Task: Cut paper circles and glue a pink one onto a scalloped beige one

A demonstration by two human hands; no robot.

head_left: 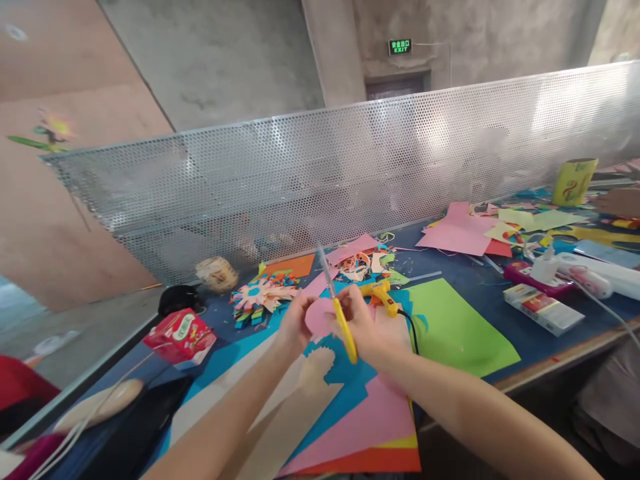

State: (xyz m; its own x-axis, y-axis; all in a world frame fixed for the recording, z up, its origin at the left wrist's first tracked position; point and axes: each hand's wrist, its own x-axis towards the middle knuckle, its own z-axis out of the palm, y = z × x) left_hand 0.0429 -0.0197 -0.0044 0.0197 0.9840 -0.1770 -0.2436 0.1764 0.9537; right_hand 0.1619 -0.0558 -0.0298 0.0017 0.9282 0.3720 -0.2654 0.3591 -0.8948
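Item: pink paper disc (317,319), pinched in your left hand (295,323) above the surface (480,280), towards its near edge. Your right hand (370,330) is closed around the yellow scissors (336,300) (blades pointing up). Step, likely: trimming the rim. The next snip calls for turning the disc into the blades.

A green sign (400,47) on the concrete wall above the doorway reads "EXIT" under small characters too fine to make out. Print on the red carton (181,337) and the yellow can (574,181) is too blurred to read.
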